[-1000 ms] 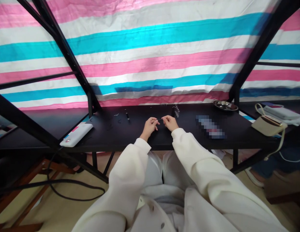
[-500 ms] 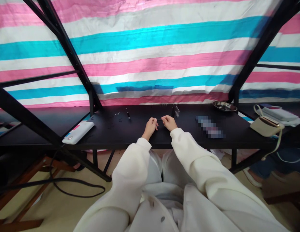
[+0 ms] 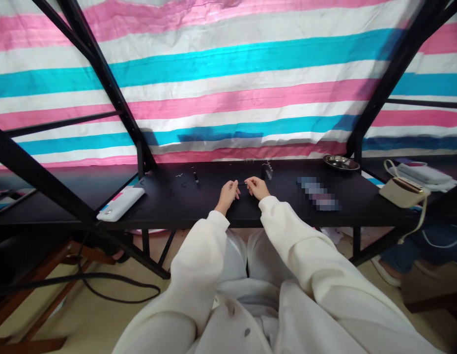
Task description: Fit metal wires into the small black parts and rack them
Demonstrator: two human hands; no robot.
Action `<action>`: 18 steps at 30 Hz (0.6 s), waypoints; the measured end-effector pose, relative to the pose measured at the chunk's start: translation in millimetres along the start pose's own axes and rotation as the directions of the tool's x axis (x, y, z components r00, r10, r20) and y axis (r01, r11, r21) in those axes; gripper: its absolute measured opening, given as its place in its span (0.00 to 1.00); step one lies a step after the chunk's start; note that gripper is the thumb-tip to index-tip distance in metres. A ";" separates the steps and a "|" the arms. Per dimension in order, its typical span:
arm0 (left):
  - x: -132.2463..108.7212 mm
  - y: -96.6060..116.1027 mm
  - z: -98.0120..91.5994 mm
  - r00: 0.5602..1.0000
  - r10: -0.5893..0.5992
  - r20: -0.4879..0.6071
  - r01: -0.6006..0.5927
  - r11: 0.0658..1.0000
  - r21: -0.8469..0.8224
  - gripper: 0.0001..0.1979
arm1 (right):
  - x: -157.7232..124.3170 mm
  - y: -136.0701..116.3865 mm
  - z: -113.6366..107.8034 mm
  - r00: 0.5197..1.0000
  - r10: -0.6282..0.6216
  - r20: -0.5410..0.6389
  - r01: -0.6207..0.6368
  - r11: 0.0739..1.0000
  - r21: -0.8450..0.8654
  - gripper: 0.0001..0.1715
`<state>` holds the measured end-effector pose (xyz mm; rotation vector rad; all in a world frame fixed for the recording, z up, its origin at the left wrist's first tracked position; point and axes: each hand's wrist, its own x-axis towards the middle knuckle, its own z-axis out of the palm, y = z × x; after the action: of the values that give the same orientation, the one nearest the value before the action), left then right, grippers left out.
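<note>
The left hand (image 3: 227,195) and right hand (image 3: 257,187) rest close together at the near edge of a black tabletop (image 3: 158,211), fingertips almost meeting. Between them, a thin dark piece (image 3: 243,183) appears pinched at both ends, though it is too small to identify and the fingers partly hide it. White sleeves (image 3: 199,260) run back toward the camera.

At 12 o'clock, just beyond the right hand, stands a small dark object with a curl of fine wire (image 3: 267,170). At 10 o'clock lie a small black cylinder (image 3: 196,178) and tiny wire scraps (image 3: 179,174), too small to make out. At 3 o'clock is a blurred, unreadable object (image 3: 319,193); at 2 o'clock, a shallow metal dish (image 3: 341,162). A white power bank (image 3: 120,203) sits at 9 o'clock on the table's near corner. A beige pouch (image 3: 403,191) lies farther right, partly past the table's edge.
</note>
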<state>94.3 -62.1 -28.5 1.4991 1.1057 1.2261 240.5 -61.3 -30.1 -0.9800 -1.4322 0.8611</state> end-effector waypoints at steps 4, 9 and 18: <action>-0.4 1.5 0.2 1.000 -0.009 0.003 0.009 1.000 -0.017 0.18 | 0.2 -0.5 0.0 1.000 -0.005 -0.020 0.005 1.000 0.011 0.25; -0.1 1.4 -0.3 1.000 -0.007 -0.013 0.007 0.999 -0.050 0.17 | -0.2 -1.8 0.7 1.000 0.014 -0.005 -0.014 1.000 0.026 0.26; 0.6 0.6 -0.8 1.000 -0.016 -0.020 0.015 0.998 -0.054 0.16 | 2.8 0.4 -1.7 0.997 0.072 0.010 -0.073 0.994 0.079 0.29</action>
<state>93.6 -61.6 -27.7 1.4378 1.0868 1.2533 242.2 -58.6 -29.2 -0.9743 -1.3653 0.9687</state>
